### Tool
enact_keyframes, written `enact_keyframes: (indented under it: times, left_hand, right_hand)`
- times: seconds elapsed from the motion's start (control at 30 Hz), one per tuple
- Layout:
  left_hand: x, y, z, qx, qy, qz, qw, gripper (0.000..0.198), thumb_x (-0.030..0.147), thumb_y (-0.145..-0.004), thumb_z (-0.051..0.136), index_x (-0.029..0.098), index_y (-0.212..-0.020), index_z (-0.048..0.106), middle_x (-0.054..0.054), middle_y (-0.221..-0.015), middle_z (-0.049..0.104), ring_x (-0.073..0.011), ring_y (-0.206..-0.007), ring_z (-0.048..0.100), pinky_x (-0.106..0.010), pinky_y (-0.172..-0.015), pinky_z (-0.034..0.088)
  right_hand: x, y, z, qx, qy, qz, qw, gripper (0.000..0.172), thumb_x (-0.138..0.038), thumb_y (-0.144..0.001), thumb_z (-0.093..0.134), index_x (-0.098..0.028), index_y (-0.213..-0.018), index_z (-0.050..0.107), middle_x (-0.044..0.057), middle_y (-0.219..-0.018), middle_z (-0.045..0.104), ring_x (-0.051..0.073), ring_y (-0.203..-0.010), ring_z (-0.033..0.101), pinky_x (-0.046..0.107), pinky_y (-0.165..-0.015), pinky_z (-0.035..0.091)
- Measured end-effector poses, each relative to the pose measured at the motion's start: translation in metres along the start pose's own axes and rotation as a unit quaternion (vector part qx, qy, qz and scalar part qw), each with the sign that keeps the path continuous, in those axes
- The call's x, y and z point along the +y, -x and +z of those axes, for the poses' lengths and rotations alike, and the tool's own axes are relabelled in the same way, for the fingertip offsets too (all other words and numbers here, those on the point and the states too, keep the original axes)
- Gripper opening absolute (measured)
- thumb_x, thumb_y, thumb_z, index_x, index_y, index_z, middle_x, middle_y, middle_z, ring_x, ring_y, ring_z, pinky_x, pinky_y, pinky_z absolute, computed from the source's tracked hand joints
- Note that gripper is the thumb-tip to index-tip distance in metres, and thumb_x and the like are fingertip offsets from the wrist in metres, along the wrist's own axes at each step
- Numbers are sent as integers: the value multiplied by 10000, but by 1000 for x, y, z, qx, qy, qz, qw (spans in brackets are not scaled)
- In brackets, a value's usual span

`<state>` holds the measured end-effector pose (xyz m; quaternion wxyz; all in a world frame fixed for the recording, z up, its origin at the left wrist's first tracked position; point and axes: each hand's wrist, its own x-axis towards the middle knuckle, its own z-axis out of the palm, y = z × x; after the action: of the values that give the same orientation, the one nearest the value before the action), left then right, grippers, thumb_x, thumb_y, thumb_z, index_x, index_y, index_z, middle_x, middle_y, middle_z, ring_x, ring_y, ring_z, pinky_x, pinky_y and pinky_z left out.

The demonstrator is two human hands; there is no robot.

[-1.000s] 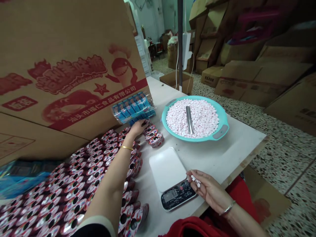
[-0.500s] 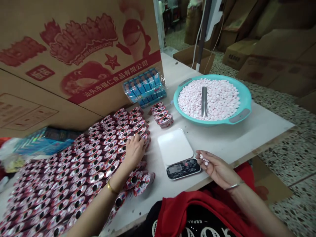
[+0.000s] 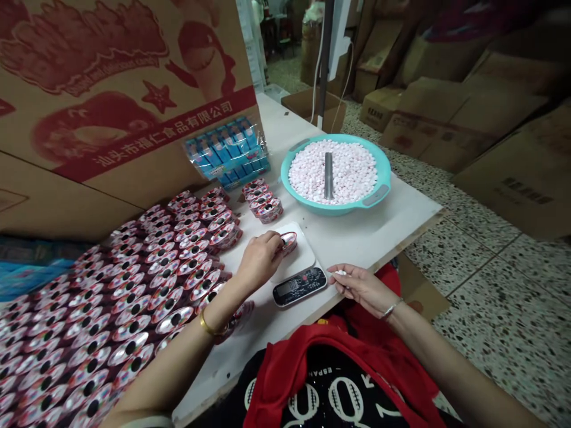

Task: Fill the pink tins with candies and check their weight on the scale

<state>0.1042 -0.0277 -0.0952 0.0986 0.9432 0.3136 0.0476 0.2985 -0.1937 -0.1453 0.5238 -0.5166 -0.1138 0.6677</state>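
Note:
Over the white plate of a kitchen scale (image 3: 300, 252), my left hand (image 3: 259, 260) grips a small oval candy packet (image 3: 289, 242) with a red patterned top and a dark hole in it. Whether the packet rests on the plate I cannot tell. Just right of the scale, my right hand (image 3: 359, 288) has its fingers curled around a few small white candies (image 3: 341, 273). Many more such packets (image 3: 163, 279) stand upright in close rows to the left. Behind the scale, a turquoise basin (image 3: 379, 199) holds a heap of pale pink-white candies with a metal scoop (image 3: 329, 175) lying on them.
Several packets (image 3: 263, 202) stand apart behind the scale. A clear bag of blue boxes (image 3: 229, 151) leans against a large printed carton (image 3: 134, 77). A dark pole (image 3: 325, 65) with cables rises beyond the table. Cartons (image 3: 468, 113) are piled on the floor at right.
My left hand has lifted a packet from the rows and carried it right to the scale. My right hand still holds candies beside the scale. The view has shifted right.

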Motion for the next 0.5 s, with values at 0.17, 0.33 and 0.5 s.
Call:
enact_keyframes:
  times: [0.17,0.33,0.5]
  left_hand:
    - [-14,16,-13,55,49,-4,997,370,436,-844,604,188,-1105,518,-103,-1140,618,-240,-1038,578,-381,-882,450]
    - [-39,50,-41,143,77,-100,982,248,433,-887,532,207,-979,577,-51,-975,640,-191,-916,605,-335,-837,476]
    - [-53,80,-43,162,106,-169,966,218,414,-877,535,210,-903,605,-22,-885,639,-160,-808,611,-296,-739,489]
  right_hand:
    - [-13,3,2,-30,57,-6,998,436,-394,-630,815,-126,-927,642,16,-742,635,44,-533,441,172,-447,274]
    - [-37,-6,14,-74,123,-24,989,456,-434,-658,789,-125,-950,624,-5,-722,613,33,-508,416,181,-447,248]
    - [-68,-19,38,-119,234,-42,964,384,-408,-719,743,-133,-954,615,-13,-708,598,41,-514,410,192,-475,286]
